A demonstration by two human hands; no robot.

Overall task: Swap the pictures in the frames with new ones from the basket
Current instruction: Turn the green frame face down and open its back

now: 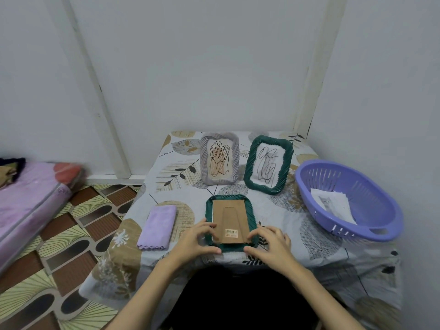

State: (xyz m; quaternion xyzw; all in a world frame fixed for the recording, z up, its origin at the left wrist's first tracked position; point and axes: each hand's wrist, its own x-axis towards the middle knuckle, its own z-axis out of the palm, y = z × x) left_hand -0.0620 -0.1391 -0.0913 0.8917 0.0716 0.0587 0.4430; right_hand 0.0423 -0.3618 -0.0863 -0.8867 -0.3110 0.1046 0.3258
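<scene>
A dark green frame lies face down near the table's front edge, its brown cardboard back with a barcode sticker facing up. My left hand grips its lower left corner, fingers on the rim. My right hand holds the lower right corner, fingertips touching the cardboard's edge. Behind it stand a grey frame with a line drawing and a second green frame with a scribble drawing. A purple basket at the right holds paper pictures, the top one showing a cat.
A folded lilac cloth lies left of the face-down frame. The table wears a leaf-patterned cover and sits in a wall corner. A pink mattress lies on the patterned floor at the left.
</scene>
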